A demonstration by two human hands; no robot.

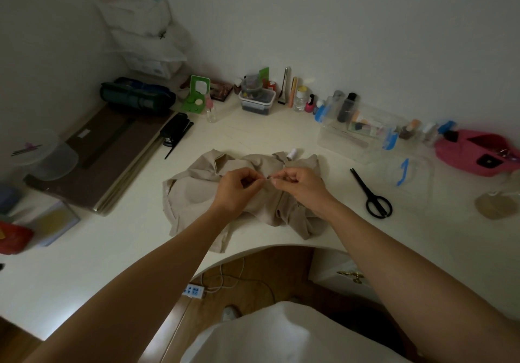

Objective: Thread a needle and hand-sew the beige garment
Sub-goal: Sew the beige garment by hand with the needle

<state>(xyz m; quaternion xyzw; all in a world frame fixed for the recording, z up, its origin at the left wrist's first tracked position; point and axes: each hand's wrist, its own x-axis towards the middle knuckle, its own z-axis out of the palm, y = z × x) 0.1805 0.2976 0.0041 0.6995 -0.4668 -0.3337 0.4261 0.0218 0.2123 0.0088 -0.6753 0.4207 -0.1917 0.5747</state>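
Both hands are raised just above the beige garment (197, 193), close together, fingertips nearly meeting. Left hand (239, 191): fingers curled in, thumb and forefinger pinched on a thin item (269, 177) that shows as a small dark speck in the gap between the two hands. Right hand (301, 186): also curled, thumb and forefinger pinched tight and aimed at the same spot. The item is too small to tell needle from thread, or which hand has which. Neither hand is spread; the other fingers are tucked loosely toward the palms.

The garment lies crumpled and spread out on the white bench (253, 134), near its curved front edge, right under the hands. A white thread spool (292, 153) stands at the garment's far edge, just beyond the right hand. Black scissors (371, 193) lie flat on the bench to the right, apart from the garment, blades closed. A clear plastic box (357, 134) sits further back on the right. Bottles and small containers line the wall. Lighting is dim.
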